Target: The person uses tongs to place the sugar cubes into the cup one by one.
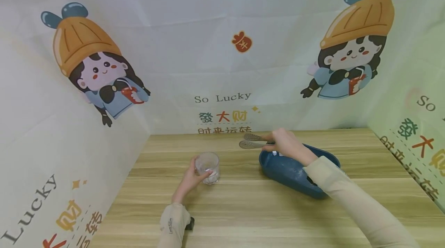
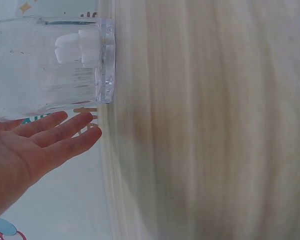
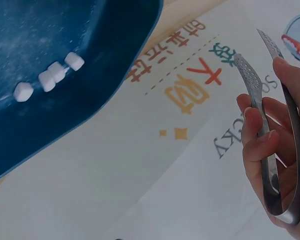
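Observation:
A clear glass (image 1: 208, 163) stands upright on the table, with a few small white pieces (image 2: 80, 47) at its bottom. My left hand (image 1: 191, 177) holds it near the rim by the thumb and a finger, the other fingers (image 2: 65, 132) stretched out beside it. Metal tongs (image 3: 295, 150) with perforated tips are gripped in my right hand (image 1: 286, 145). Their tips are apart with nothing between them, raised past the left end of a blue basin (image 1: 295, 178). In the right wrist view, several white marshmallow-like pieces (image 3: 23, 92) lie inside the basin.
The wooden table (image 1: 229, 217) meets a printed white cloth backdrop (image 1: 222, 70) behind, with more cloth at both sides. My right forearm sleeve (image 1: 351, 194) reaches over the basin's right end and hides part of it.

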{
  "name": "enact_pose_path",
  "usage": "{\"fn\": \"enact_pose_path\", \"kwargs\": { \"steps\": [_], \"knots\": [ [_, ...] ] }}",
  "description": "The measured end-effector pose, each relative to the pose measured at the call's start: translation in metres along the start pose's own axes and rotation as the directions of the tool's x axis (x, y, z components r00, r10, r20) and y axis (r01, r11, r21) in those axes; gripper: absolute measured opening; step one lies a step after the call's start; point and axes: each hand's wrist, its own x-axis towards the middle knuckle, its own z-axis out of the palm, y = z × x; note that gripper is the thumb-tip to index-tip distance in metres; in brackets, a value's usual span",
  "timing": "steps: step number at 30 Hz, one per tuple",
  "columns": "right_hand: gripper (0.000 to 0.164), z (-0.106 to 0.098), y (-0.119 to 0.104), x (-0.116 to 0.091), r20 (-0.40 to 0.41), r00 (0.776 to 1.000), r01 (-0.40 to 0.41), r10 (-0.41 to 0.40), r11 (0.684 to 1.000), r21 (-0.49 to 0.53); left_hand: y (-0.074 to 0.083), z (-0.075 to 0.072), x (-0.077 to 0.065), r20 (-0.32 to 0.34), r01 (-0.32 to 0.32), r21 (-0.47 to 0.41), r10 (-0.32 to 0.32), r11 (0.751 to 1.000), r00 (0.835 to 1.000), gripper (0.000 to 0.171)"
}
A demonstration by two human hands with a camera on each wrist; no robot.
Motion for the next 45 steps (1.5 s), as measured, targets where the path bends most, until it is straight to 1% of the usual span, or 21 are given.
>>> {"fn": "enact_pose_path", "kwargs": {
  "steps": [5,11,13,18,20,23,28,36,41,43,45],
  "knots": [
    [0.041,-0.004,0.016,-0.007,-0.043,0.999,0.017,-0.019,0.999,-0.037,0.0,0.0,0.0,-0.005,-0.003,0.009,0.003,1.0,1.0,0.081],
    [0.04,-0.005,0.033,-0.016,-0.067,0.997,0.023,-0.027,0.998,-0.058,0.001,-0.001,-0.001,-0.003,-0.005,0.003,0.005,1.0,1.0,0.081],
    [0.039,-0.004,0.038,-0.019,-0.07,0.997,0.032,-0.036,0.998,-0.056,0.011,-0.003,-0.006,0.002,-0.006,0.003,0.006,1.0,1.0,0.079],
    [0.038,-0.004,0.051,-0.027,-0.082,0.996,0.028,-0.034,0.997,-0.07,0.011,-0.003,-0.005,0.004,-0.007,0.008,0.007,1.0,1.0,0.079],
    [0.038,-0.004,0.056,-0.031,-0.089,0.995,0.029,-0.035,0.997,-0.067,0.001,0.0,-0.001,0.0,-0.007,0.01,0.007,1.0,1.0,0.081],
    [0.037,-0.006,0.063,-0.036,-0.097,0.994,0.04,-0.046,0.997,-0.066,0.002,0.0,-0.001,-0.002,-0.006,-0.004,0.006,1.0,1.0,0.081],
    [0.035,-0.008,0.074,-0.043,-0.09,0.996,0.013,-0.021,0.996,-0.092,0.002,0.0,-0.001,-0.004,-0.004,-0.024,0.004,1.0,1.0,0.08],
    [0.036,-0.012,0.088,-0.055,-0.049,0.998,-0.038,0.032,0.992,-0.118,0.001,0.001,-0.001,0.0,0.003,-0.008,-0.003,1.0,1.0,0.083],
    [0.033,-0.013,0.096,-0.061,-0.045,0.999,-0.015,0.007,0.985,-0.172,0.001,0.001,0.0,-0.007,-0.016,-0.008,0.016,1.0,1.0,0.08],
    [0.028,-0.014,0.099,-0.062,-0.049,0.999,-0.008,-0.001,0.981,-0.192,0.001,0.002,0.0,-0.009,-0.024,-0.011,0.023,1.0,1.0,0.079],
    [0.027,-0.013,0.102,-0.064,-0.044,0.999,-0.013,0.004,0.977,-0.213,0.001,0.002,0.0,-0.011,-0.022,-0.016,0.022,1.0,1.0,0.079]
  ]
}}
